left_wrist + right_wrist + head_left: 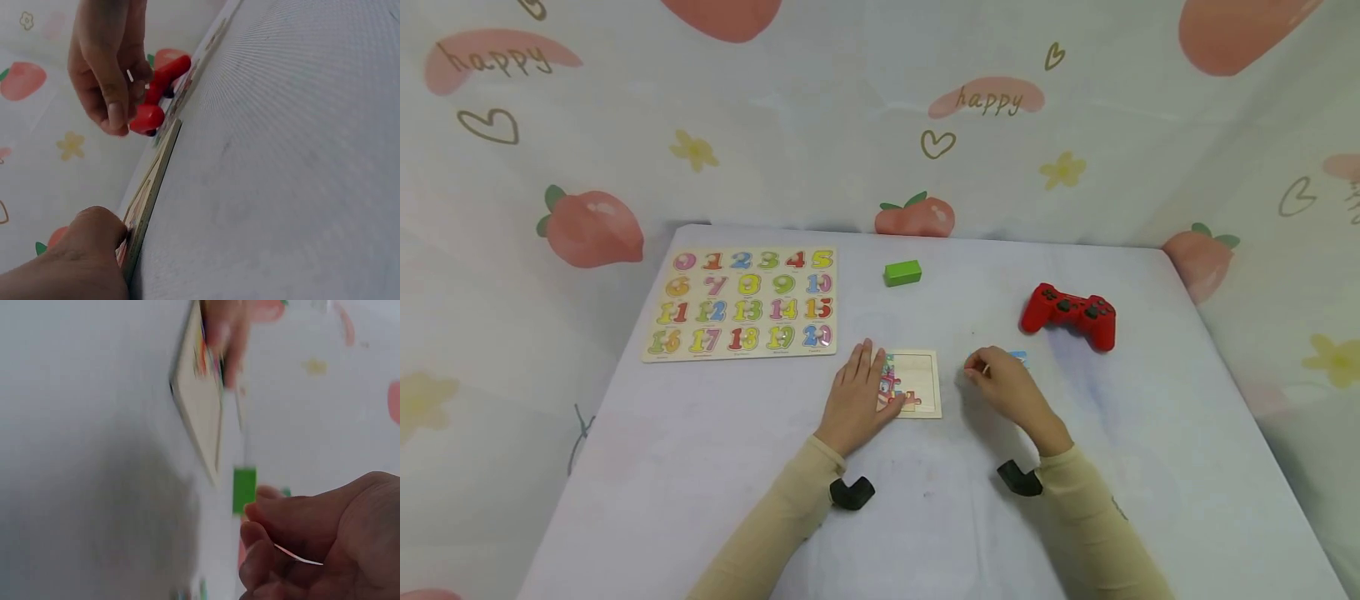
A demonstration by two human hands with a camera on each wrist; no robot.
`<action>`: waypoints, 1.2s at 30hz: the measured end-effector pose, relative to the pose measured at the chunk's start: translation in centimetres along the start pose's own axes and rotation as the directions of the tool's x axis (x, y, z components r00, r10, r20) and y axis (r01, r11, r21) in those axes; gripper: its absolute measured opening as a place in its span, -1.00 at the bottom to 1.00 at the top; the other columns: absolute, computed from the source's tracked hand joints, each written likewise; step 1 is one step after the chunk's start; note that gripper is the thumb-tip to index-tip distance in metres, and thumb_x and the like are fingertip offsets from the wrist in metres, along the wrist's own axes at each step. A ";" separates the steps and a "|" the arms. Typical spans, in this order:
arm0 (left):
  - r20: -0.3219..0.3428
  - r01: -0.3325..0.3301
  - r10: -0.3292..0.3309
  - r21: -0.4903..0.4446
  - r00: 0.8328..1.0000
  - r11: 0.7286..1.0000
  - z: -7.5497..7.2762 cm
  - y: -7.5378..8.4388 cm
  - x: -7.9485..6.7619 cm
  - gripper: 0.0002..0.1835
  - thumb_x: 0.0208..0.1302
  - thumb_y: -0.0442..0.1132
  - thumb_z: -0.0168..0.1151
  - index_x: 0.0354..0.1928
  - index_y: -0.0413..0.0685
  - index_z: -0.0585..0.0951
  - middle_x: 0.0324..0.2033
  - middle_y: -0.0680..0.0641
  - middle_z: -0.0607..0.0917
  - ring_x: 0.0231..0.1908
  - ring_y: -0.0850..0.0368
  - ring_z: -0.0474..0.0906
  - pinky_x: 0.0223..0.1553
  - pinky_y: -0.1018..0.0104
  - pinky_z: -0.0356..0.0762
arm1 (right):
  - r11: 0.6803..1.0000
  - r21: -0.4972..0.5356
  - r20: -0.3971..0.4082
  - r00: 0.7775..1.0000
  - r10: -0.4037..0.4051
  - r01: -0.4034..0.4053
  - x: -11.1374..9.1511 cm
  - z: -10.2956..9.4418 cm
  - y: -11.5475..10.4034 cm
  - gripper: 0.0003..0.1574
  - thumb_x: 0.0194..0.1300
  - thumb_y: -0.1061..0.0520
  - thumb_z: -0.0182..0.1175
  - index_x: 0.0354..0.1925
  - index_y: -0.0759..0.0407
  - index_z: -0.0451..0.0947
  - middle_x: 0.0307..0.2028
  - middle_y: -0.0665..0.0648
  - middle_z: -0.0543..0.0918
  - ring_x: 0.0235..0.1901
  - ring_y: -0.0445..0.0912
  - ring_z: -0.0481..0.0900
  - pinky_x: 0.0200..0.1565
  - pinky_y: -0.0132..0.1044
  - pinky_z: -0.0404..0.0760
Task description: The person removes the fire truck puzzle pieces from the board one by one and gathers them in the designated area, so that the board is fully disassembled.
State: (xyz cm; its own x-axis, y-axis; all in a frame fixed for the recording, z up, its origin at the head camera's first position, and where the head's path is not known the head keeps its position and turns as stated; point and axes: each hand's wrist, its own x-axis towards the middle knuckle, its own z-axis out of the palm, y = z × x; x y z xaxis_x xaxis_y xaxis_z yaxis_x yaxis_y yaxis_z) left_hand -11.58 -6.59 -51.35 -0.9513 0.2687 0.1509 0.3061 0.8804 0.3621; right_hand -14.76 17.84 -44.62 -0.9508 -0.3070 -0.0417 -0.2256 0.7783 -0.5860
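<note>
My left hand (pixel 859 400) lies flat across the left part of a small wooden puzzle board (pixel 939 383), fingers extended. Some colourful puzzle pieces (pixel 912 400) sit inside its frame, partly covered by that hand; the right part shows bare wood. Above the table, just right of the board, hovers my right hand (pixel 1006 387). Its fingers are loosely curled, thumb near the index fingertip, and no object shows between them in the right wrist view. Behind that hand a blue puzzle piece (pixel 1019 357) peeks out, mostly hidden.
A wooden number board (pixel 737 354) lies at the back left. The green block (pixel 902 273) stands behind the puzzle board, and a red game controller (pixel 1067 315) rests at the back right. A patterned cloth (pixel 850 108) hangs behind the table.
</note>
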 end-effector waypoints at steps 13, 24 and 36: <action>-0.011 0.048 -0.048 0.011 0.999 0.999 0.1 -0.1 0.5 -0.46 0.49 -0.02 -0.17 0.40 -0.09 0.29 0.43 -0.16 0.21 0.43 -0.05 0.07 0.33 0.02 0.22 | 0.999 -0.018 0.103 0.994 -0.024 0.026 -0.1 5.4 -4.6 -0.75 0.15 0.14 0.37 -0.23 0.21 0.56 -0.33 0.05 0.50 -0.36 -0.14 0.45 -0.25 -0.26 0.52; -0.029 0.074 -0.075 -0.044 0.997 0.996 0.0 -0.1 0.4 -0.48 0.48 -0.04 -0.12 0.37 -0.09 0.33 0.41 -0.15 0.25 0.43 -0.04 0.09 0.33 0.01 0.21 | 0.999 -0.038 0.108 0.994 -0.030 0.034 -0.2 5.7 -5.0 -0.76 0.15 0.16 0.37 -0.24 0.20 0.54 -0.35 0.04 0.48 -0.38 -0.16 0.42 -0.29 -0.29 0.49; -0.053 0.082 -0.085 -0.040 0.995 0.996 0.1 -0.3 0.4 -0.48 0.46 -0.02 -0.09 0.36 -0.10 0.35 0.40 -0.13 0.27 0.41 -0.02 0.12 0.32 0.03 0.23 | 0.998 -0.038 0.102 0.994 -0.048 0.053 -0.1 5.6 -5.2 -0.76 0.16 0.18 0.36 -0.25 0.19 0.51 -0.39 0.04 0.46 -0.41 -0.14 0.39 -0.32 -0.29 0.46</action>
State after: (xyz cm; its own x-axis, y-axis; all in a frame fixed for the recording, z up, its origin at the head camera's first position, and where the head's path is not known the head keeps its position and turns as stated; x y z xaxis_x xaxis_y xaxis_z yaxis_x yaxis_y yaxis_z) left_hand -12.04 -6.69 -51.46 -0.9706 0.1723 0.1681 0.2278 0.8833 0.4098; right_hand -12.26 10.74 -46.08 -0.9120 -0.3988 -0.0960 -0.2832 0.7815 -0.5559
